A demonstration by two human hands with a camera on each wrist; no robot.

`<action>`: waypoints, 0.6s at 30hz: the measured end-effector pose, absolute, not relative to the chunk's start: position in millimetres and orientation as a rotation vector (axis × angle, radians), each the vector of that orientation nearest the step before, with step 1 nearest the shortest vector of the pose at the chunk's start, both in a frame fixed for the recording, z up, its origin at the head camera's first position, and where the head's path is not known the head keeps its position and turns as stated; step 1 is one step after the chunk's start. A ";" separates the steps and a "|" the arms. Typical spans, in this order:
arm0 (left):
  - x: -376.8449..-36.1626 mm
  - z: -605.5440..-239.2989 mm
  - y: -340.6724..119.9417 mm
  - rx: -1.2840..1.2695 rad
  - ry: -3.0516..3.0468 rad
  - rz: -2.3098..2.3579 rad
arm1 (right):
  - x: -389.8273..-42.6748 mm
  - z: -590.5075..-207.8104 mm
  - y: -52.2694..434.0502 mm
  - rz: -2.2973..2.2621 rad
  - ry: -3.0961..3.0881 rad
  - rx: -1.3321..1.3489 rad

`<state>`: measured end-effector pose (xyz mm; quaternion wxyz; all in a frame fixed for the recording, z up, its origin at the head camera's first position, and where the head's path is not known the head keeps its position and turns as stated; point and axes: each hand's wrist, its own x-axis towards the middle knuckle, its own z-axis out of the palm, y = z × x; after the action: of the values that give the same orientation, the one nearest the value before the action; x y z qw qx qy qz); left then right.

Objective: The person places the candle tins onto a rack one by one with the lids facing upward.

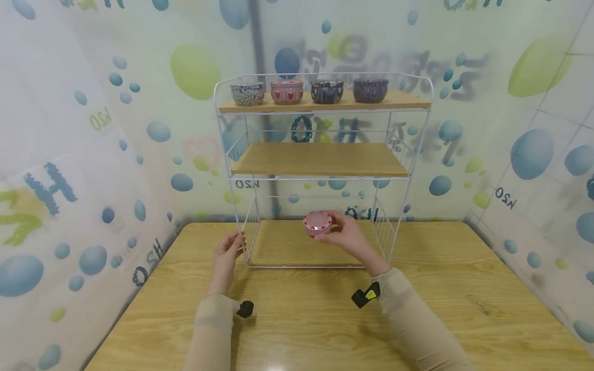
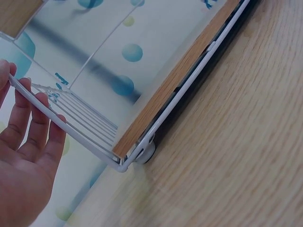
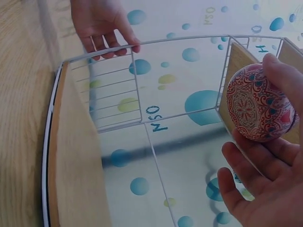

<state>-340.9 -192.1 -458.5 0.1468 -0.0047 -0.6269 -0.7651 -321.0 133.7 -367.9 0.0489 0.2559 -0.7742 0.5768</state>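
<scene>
A small round tin [image 1: 317,222] with a red and white pattern is in my right hand [image 1: 349,236], above the bottom board [image 1: 278,250] of a white wire rack. Its ornate round face [image 3: 248,106] shows in the right wrist view, gripped at the edge between thumb and fingers. My left hand [image 1: 226,255] holds the rack's front left post [image 1: 235,206] low down. In the left wrist view, the fingers [image 2: 40,120] bend against that white wire, with the thumb partly cut off at the frame edge.
Several patterned tins, among them a red one [image 1: 286,91] and a dark one [image 1: 370,90], stand in a row on the top board [image 1: 408,100]. Below is a bare middle board [image 1: 320,158]. The rack stands on a wooden table [image 1: 301,319], close to the printed wall covering [image 1: 195,72].
</scene>
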 end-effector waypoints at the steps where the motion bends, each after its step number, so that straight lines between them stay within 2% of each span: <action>1: -340.7 -458.6 -192.1 -0.014 -1.803 -2.203 | -320.3 -366.2 134.5 1.757 -2.359 0.778; 10: -339.5 -456.9 -192.0 0.004 -1.818 -2.208 | -314.5 -353.0 143.2 1.688 -2.396 0.749; 18: -328.0 -440.4 -188.6 -0.004 -1.850 -2.231 | -309.2 -342.1 153.0 1.531 -2.432 0.724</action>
<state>-328.0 -188.6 -440.4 0.1217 -0.0012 -0.6336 -0.7641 -309.2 153.0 -342.1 0.0887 0.2434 -0.8175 0.5144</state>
